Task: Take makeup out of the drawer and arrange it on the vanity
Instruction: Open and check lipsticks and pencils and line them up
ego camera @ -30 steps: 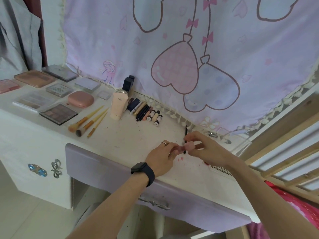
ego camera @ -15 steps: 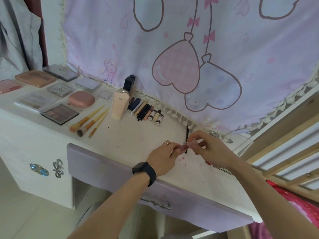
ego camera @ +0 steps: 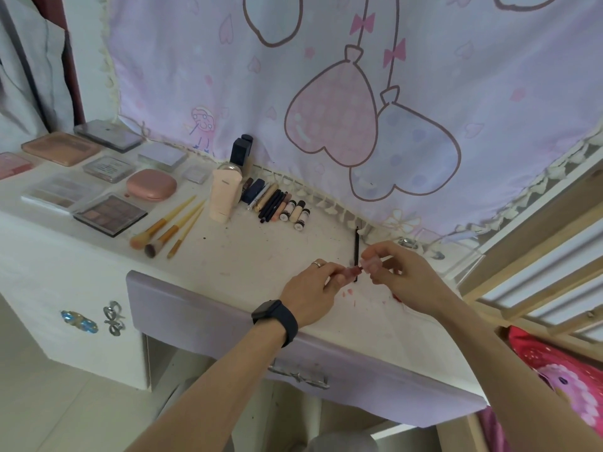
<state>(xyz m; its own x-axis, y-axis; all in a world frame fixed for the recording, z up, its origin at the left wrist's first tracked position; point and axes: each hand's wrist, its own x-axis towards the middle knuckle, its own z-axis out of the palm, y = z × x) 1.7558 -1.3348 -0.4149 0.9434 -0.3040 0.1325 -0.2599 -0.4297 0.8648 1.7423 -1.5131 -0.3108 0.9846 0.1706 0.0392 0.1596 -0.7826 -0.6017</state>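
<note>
Head view: left hand [ego camera: 308, 290] and right hand [ego camera: 409, 282] pinch pink tube [ego camera: 353, 272] between curled fingers [ego camera: 329, 269].

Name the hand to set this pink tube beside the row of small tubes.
Left, probably. The left hand pinches the pink tube by its body and lies nearer the row of small tubes; the right hand holds only its cap end.

Pink tube [ego camera: 354, 271] mostly covered by fingers [ego camera: 330, 271], pink palette [ego camera: 13, 164] cut by left edge, small tubes [ego camera: 295, 212] labels unreadable
</note>
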